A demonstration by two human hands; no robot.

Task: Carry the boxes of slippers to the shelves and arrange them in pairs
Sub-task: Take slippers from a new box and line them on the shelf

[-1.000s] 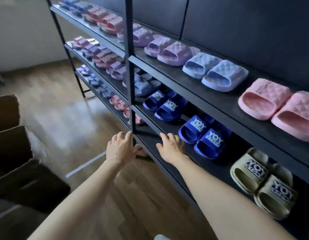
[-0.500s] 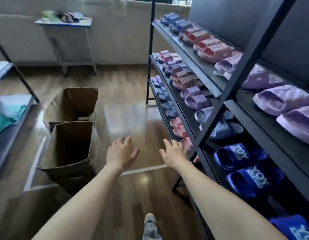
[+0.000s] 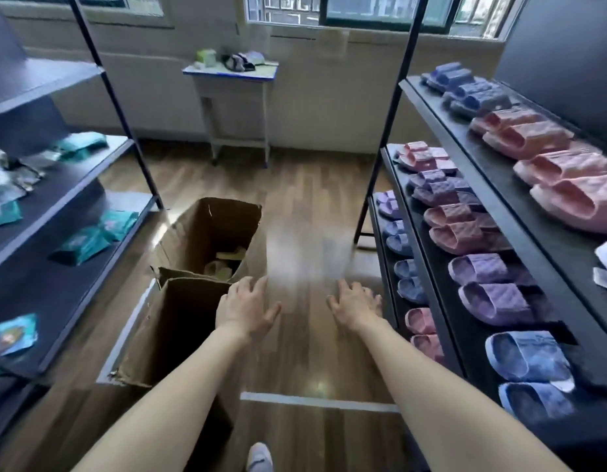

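Two open cardboard boxes stand on the wooden floor ahead, to the left. The far box (image 3: 210, 229) holds some pale slippers at its bottom; the near box (image 3: 169, 332) looks dark inside. My left hand (image 3: 245, 310) hovers over the near box's right edge, fingers spread, holding nothing. My right hand (image 3: 356, 306) is stretched out over the floor beside the shelf unit (image 3: 441, 321), also empty. Pairs of pink slippers (image 3: 550, 168), purple slippers (image 3: 482, 284) and blue slippers (image 3: 530, 362) line the right shelves.
A second dark shelf unit (image 3: 74, 185) on the left carries teal packets. A small white table (image 3: 234, 83) with odds and ends stands against the far wall under the windows. White tape lines (image 3: 315, 401) mark the floor. My shoe (image 3: 259, 458) shows at the bottom.
My view has swung left, away from the slipper shelves, toward the boxes and the far wall. Both hands have left the shelf edge and now reach out over the floor and the near box.
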